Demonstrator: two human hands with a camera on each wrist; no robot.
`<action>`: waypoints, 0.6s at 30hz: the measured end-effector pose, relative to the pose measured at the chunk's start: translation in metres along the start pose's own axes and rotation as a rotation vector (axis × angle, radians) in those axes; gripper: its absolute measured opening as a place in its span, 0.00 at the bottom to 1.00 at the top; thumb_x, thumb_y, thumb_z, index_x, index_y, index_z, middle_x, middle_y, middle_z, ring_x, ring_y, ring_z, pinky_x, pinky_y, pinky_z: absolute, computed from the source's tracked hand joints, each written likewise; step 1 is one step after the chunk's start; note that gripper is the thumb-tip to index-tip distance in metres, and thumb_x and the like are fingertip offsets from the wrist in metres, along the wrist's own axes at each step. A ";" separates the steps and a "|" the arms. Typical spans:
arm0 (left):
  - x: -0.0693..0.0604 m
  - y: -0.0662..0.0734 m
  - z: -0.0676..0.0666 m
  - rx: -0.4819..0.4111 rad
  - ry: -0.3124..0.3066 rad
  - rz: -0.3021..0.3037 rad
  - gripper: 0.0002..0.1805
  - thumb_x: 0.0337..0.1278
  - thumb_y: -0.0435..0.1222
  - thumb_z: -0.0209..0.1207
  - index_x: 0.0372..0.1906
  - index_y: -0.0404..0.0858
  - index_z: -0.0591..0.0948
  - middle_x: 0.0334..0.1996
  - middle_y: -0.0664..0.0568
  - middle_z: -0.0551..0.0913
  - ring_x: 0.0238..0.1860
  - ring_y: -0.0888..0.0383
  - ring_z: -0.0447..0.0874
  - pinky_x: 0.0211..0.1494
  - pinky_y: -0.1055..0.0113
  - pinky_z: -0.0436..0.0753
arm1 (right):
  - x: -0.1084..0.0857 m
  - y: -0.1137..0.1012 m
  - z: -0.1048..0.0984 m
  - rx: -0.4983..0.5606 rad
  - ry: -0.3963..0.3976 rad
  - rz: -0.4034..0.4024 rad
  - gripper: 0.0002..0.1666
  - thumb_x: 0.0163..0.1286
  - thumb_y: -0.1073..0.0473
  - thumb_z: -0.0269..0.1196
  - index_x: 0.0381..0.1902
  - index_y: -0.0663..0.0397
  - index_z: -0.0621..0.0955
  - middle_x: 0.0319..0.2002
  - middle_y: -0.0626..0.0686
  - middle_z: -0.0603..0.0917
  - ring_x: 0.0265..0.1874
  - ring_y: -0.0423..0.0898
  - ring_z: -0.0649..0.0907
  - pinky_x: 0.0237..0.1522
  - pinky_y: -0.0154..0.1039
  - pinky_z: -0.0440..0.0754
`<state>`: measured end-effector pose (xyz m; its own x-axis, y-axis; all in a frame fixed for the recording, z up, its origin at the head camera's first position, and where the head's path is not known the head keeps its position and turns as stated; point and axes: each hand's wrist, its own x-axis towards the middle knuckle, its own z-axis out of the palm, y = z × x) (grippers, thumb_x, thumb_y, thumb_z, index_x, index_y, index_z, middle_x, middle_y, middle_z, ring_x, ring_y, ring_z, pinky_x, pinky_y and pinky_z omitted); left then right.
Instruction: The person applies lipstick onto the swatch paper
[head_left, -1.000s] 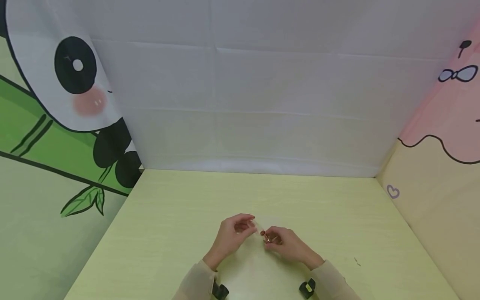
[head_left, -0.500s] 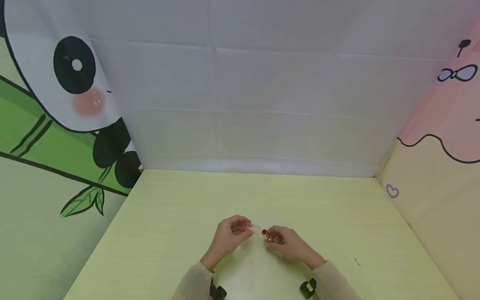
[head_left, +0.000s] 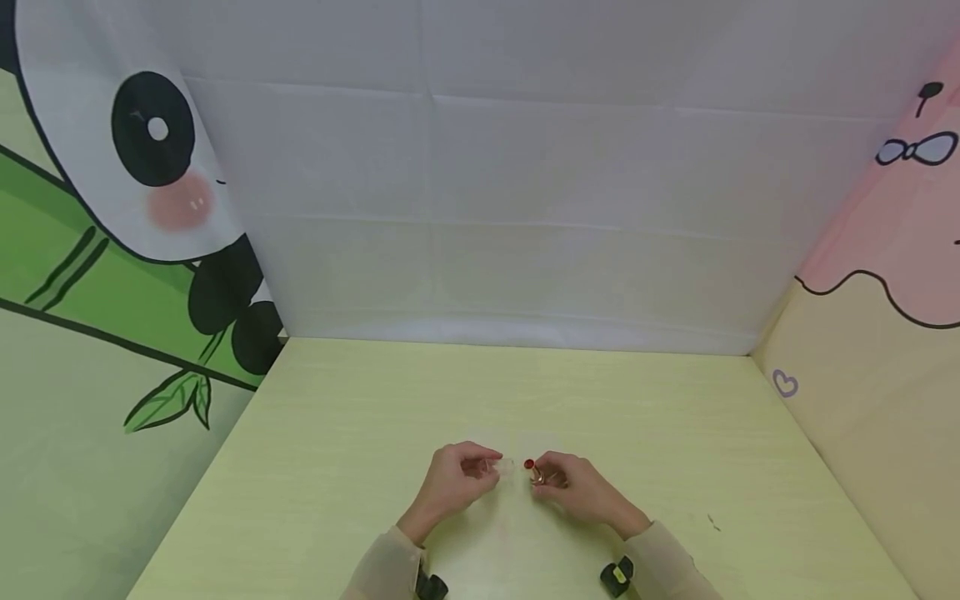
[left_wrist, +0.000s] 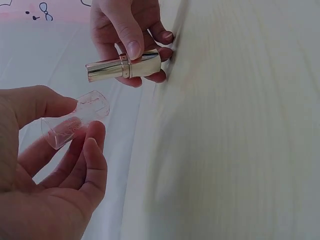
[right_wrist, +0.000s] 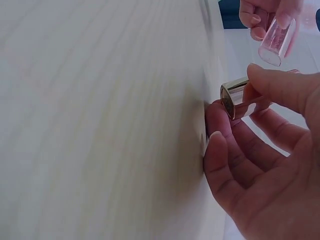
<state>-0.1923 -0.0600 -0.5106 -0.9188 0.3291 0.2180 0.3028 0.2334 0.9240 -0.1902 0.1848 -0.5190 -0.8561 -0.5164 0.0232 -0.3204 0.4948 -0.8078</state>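
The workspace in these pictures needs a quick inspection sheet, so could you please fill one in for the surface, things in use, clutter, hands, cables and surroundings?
Surface: pale table with a faint grain.
Things in use: clear cap and shiny gold tube, held apart from each other.
Clutter: one small dark mark on the table; a scrap or a stain, cannot tell.
Hands: left hand holds the clear cap; right hand holds the gold tube.
Cables: nothing seen.
Surroundings: creased white sheet behind, panda drawing at picture left, pink drawing at picture right.
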 end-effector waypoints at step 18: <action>-0.003 -0.009 0.006 0.252 0.049 0.004 0.10 0.44 0.28 0.70 0.36 0.38 0.88 0.28 0.54 0.83 0.22 0.63 0.72 0.24 0.69 0.73 | -0.002 -0.004 -0.001 -0.008 0.003 0.012 0.12 0.67 0.59 0.64 0.45 0.58 0.80 0.35 0.45 0.81 0.34 0.43 0.80 0.36 0.36 0.77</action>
<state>-0.1911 -0.0574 -0.5219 -0.9269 0.2871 0.2417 0.3540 0.4546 0.8173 -0.1876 0.1852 -0.5153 -0.8612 -0.5080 0.0151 -0.3129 0.5065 -0.8035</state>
